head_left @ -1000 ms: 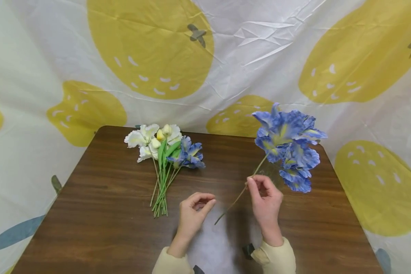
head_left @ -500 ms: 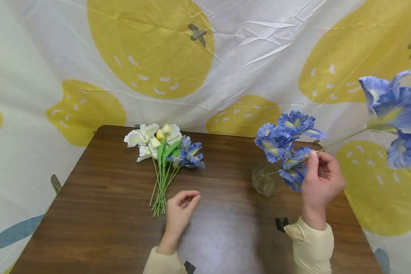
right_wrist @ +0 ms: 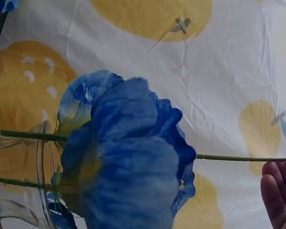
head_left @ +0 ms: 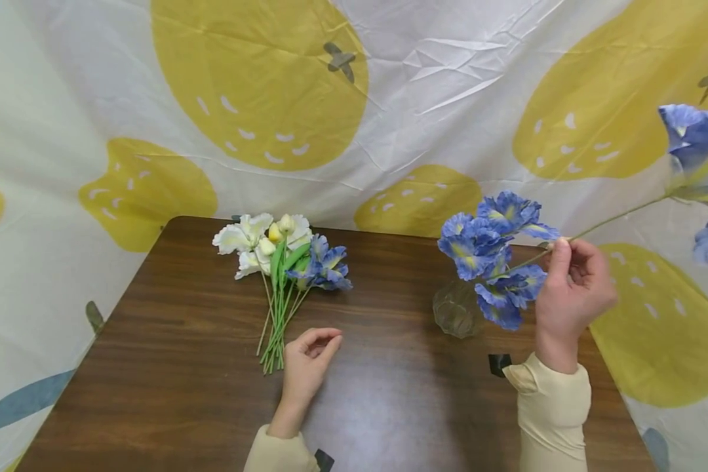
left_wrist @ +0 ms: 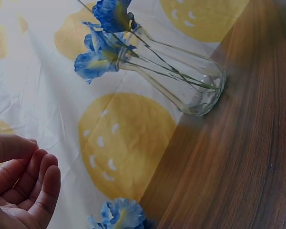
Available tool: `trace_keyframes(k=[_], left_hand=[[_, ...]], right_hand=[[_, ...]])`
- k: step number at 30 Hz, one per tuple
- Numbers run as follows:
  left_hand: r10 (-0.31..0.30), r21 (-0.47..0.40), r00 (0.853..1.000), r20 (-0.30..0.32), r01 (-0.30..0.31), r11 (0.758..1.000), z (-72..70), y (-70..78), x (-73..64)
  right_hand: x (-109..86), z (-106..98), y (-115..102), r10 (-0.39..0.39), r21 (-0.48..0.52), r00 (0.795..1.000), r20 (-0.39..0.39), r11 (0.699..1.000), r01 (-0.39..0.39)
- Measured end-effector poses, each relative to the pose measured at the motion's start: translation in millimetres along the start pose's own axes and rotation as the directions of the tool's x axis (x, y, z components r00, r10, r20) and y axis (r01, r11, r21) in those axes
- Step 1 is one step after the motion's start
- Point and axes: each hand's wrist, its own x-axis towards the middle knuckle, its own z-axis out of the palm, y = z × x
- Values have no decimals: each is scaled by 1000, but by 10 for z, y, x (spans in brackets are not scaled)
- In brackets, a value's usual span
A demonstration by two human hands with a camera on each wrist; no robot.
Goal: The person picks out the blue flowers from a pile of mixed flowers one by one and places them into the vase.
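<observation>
My right hand (head_left: 572,295) pinches the thin stem of a blue artificial iris (head_left: 699,154), whose bloom is cut off by the head view's right edge. The lower stem (right_wrist: 243,158) runs behind other blue irises (head_left: 472,246) in the right wrist view. Those irises stand in a clear glass vase (head_left: 455,313) at the table's right; their stems show through the glass in the left wrist view. My left hand (head_left: 308,360) holds nothing, its fingers loosely curled and thumb close to the index fingertip, beside the stem ends of a flower bunch.
On the left of the brown wooden table (head_left: 171,367) lies a bunch with white irises (head_left: 236,237), pale yellow tulips (head_left: 286,225) and a blue iris (head_left: 326,265), green stems toward me. A lemon-patterned cloth (head_left: 436,98) hangs behind and beside the table.
My right hand has moved right and up with the iris, uncovering the vase; over the last half second it shifted slightly further. The left hand has drawn left, toward the bunch's stems.
</observation>
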Motion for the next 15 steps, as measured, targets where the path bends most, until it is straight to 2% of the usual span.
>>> trace_keyframes(k=[6, 12, 15], left_hand=[[-18, -3, 1000, -2, 18, 1000, -5, 10, -6], [-56, -5, 998, -7, 56, 998, 1, 22, -6], [-43, 3, 999, -3, 43, 999, 12, 128, -6]], right_hand=[[115, 17, -49, 26, 165, 997, -76, 986, -14], [183, 63, -238, 34, 185, 994, -108, 983, -13], [217, 59, -263, 35, 211, 990, -134, 977, -6]])
